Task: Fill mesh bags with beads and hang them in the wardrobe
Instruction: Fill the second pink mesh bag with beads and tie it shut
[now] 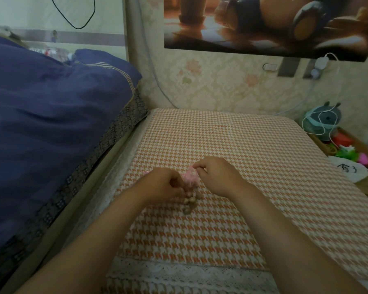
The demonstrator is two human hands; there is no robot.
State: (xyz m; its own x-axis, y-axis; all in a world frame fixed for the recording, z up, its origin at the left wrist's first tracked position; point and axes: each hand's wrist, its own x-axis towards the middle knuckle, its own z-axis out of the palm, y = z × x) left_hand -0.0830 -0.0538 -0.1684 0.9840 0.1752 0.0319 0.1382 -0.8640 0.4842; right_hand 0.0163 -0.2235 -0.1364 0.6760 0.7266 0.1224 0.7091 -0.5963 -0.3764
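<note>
A small pink mesh bag (191,178) stands between my hands on the orange houndstooth cloth (242,149). My right hand (216,174) pinches the bag's top edge from the right. My left hand (165,184) is closed against the bag's left side, fingers curled near its mouth; whether it holds beads I cannot tell. A small heap of brown beads (189,205) lies on the cloth just below the bag. A bit of pink (146,172) shows behind my left hand.
A dark blue quilt (51,124) covers the bed at the left. A wallpapered wall rises behind the cloth-covered surface. At the right edge lie a teal plush toy (323,122), white cables, a white bag (348,169) and bright small items.
</note>
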